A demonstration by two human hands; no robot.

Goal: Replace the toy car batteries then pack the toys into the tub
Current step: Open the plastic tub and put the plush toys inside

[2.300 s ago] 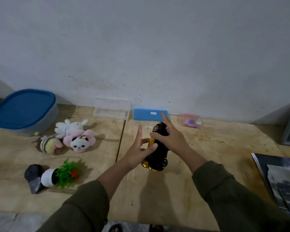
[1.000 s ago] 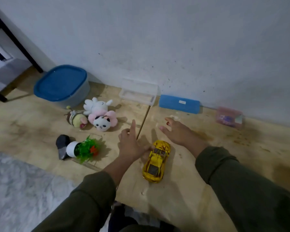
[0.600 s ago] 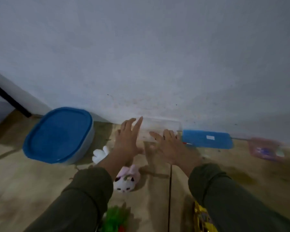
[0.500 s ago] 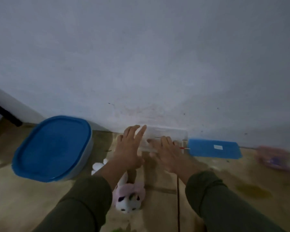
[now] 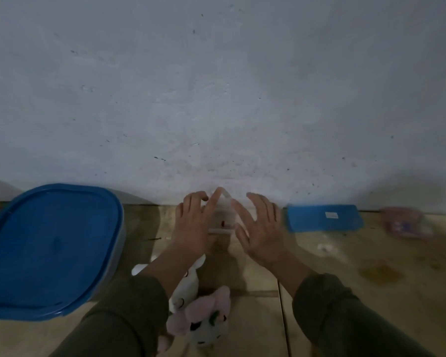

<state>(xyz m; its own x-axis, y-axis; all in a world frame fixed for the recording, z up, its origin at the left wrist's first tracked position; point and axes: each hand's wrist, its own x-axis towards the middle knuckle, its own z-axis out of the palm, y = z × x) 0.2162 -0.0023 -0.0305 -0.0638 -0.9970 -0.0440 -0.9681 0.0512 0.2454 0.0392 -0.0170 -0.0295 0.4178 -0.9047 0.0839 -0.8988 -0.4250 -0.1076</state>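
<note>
Head view, hands: your left hand (image 5: 193, 225) and right hand (image 5: 262, 231) flank the clear box (image 5: 223, 217) at the wall, fingers spread, gripping nothing.
Head view, box: directly between your palms, long axis apparently along the wall; blur obscures contact.
Head view, tub (image 5: 50, 249): lidded, left, nearer your left hand.
Head view, toys: plush toys (image 5: 204, 318) near your left sleeve; car unseen.

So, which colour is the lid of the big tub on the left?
The tub lid is solid blue, seen in the head view.
</note>
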